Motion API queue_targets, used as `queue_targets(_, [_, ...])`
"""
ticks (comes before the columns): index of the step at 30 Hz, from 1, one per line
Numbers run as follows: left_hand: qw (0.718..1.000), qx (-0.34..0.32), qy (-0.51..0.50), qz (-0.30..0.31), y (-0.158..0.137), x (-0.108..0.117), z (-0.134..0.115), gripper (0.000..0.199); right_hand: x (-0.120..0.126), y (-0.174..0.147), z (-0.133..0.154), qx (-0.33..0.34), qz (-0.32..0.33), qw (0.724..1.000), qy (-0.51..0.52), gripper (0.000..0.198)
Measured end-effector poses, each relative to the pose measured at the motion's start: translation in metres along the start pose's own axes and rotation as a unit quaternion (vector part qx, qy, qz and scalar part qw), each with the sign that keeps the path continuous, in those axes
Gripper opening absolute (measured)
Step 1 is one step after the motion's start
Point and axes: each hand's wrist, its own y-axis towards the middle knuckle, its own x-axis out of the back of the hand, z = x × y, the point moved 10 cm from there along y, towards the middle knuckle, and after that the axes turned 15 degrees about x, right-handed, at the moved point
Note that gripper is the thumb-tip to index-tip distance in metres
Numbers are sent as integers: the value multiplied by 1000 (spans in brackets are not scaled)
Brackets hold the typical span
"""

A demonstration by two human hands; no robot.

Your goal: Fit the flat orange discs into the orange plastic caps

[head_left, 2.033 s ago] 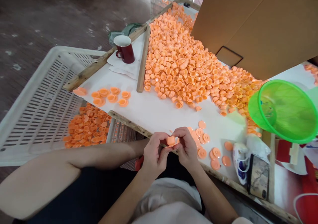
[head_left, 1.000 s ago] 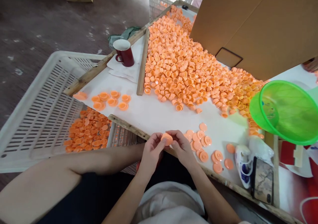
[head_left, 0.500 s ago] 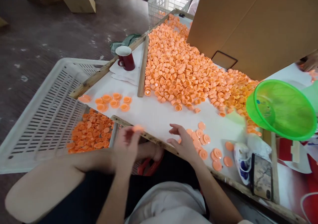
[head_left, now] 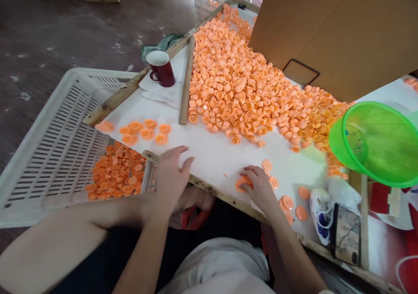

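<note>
My left hand (head_left: 171, 172) is over the table's near edge, fingers apart and nothing in them. My right hand (head_left: 259, 187) curls its thumb and fingers round an orange plastic disc (head_left: 242, 183) on the white tabletop (head_left: 209, 155); part of the disc is hidden under the fingers. More loose orange discs (head_left: 301, 213) lie to the right of that hand. Paired or stacked discs (head_left: 147, 134) lie left of my left hand. A tiny orange scrap (head_left: 225, 175) rests between the hands.
A large heap of small orange cups (head_left: 235, 81) covers the back. Around stand a maroon mug (head_left: 166, 74), green basin (head_left: 351, 144), cardboard box (head_left: 333, 33), phone (head_left: 346, 235) and wooden edging (head_left: 186, 85). A white crate (head_left: 58, 124) at the left holds orange pieces (head_left: 116, 172).
The orange piece in my left hand is gone from it; that hand has opened and moved up over the table edge. My right hand has shifted right and closed round a disc.
</note>
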Motion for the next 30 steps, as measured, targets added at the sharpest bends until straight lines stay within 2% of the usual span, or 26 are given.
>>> queue_targets(2, [995, -59, 38, 69, -2, -53, -25, 14, 2, 2, -3, -12, 0, 1000, -3, 25])
queue_targets(5, [974, -143, 94, 147, -3, -127, -44, 23, 13, 2, -6, -32, -23, 999, -6, 20])
queue_targets(7, [961, -166, 151, 161, 5, -166, -39, 31, 24, -1, -7, -49, -63, 997, 3, 18])
queue_targets(9, [952, -150, 216, 155, 20, -193, -21, 31, 34, -8, -12, -79, -109, 990, 27, 21])
queue_targets(12, [954, -97, 252, 128, 37, -201, 11, 14, 38, -22, -27, -138, -171, 971, 95, 28])
queue_targets(15, [970, -58, 203, 124, 32, -181, 27, 10, 24, -30, -43, -189, -213, 932, 223, 28])
queue_targets(18, [981, -54, 151, 108, 15, -155, 17, 10, 7, -25, -46, -213, -229, 888, 338, 23])
queue_targets(20, [982, -67, 139, 108, 5, -150, 2, 16, 5, -17, -40, -206, -234, 875, 371, 23])
queue_targets(23, [976, -92, 154, 121, 3, -167, -16, 30, 14, -11, -31, -193, -252, 872, 372, 24])
queue_targets(25, [973, -94, 178, 115, 12, -185, -17, 33, 21, -14, -31, -191, -266, 871, 365, 26])
queue_targets(28, [975, -74, 185, 102, 30, -204, -6, 22, 24, -24, -37, -198, -284, 858, 381, 25])
queue_targets(30, [984, -50, 127, 116, 35, -205, 4, 16, 23, -31, -44, -205, -298, 840, 404, 24])
